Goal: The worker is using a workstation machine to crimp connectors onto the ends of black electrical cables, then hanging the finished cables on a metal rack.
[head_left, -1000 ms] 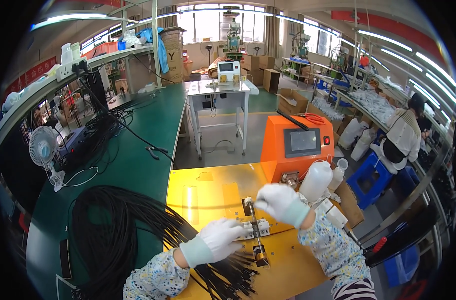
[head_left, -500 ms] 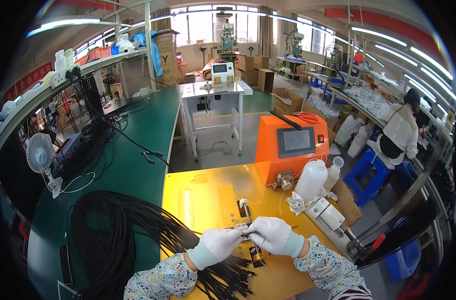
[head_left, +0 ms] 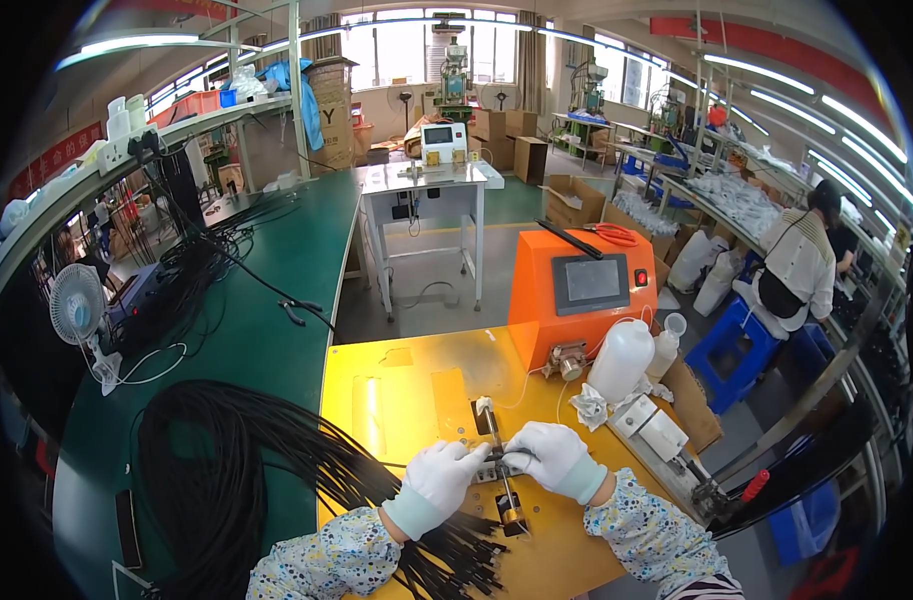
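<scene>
We see tall windows (head_left: 406, 50) along the far wall (head_left: 381, 103), with a curtain (head_left: 530, 60) beside them; strip lights (head_left: 756, 77) glow overhead at right; below, we note a grey floor (head_left: 416, 325), a white-topped table (head_left: 441, 181) and, at right, a blue stool (head_left: 728, 342).

Bright windows (head_left: 491, 55) and ceiling tubes (head_left: 786, 108), glare on the yellow plate (head_left: 408, 400), bowed edges, black corners.

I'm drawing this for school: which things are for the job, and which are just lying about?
Probably for the job:
- left hand and right hand
- black cables
- metal fixture
- yellow tabletop

Probably just there:
- dark pliers
- white fan
- red-handled tool on the orange machine
</scene>
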Demonstrator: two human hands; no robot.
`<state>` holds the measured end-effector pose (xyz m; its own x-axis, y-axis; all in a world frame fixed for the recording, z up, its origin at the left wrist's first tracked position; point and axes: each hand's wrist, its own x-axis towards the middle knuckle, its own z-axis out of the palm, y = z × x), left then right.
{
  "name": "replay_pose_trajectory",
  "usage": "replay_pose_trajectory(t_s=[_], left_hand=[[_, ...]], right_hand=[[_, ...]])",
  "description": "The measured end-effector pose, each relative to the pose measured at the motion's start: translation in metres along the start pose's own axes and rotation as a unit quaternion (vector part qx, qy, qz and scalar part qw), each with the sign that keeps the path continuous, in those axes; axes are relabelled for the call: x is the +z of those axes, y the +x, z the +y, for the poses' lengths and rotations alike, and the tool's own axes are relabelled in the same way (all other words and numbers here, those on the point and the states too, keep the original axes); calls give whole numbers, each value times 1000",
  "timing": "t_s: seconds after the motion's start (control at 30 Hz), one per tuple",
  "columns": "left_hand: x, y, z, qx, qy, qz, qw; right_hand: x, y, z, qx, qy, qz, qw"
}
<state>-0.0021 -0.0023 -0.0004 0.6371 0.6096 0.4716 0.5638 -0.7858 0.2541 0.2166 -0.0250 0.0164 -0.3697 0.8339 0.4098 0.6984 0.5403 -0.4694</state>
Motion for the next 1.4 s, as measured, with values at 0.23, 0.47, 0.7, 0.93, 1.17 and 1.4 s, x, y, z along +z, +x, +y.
replay_pose_trajectory(t_s=[0.23, 0.47, 0.7, 0.93, 1.17, 1.4], left_hand=[[2, -1, -6, 75, 122, -41, 989], [1, 1, -11, 107, 136, -53, 984], [1, 2, -13, 110, 129, -53, 984], [-1, 0, -11, 109, 128, -55, 984], [-8, 6, -13, 58, 76, -69, 993], [-7, 7, -21, 15, 48, -49, 998]], right_hand=[[5, -2, 4, 15, -20, 12, 1000], [0, -3, 5, 78, 49, 107, 990], [-1, -1, 0, 41, 32, 143, 988], [4, -4, 5, 19, 32, 172, 984], [4, -6, 10, 20, 13, 184, 983], [6, -3, 12, 0, 3, 190, 982]])
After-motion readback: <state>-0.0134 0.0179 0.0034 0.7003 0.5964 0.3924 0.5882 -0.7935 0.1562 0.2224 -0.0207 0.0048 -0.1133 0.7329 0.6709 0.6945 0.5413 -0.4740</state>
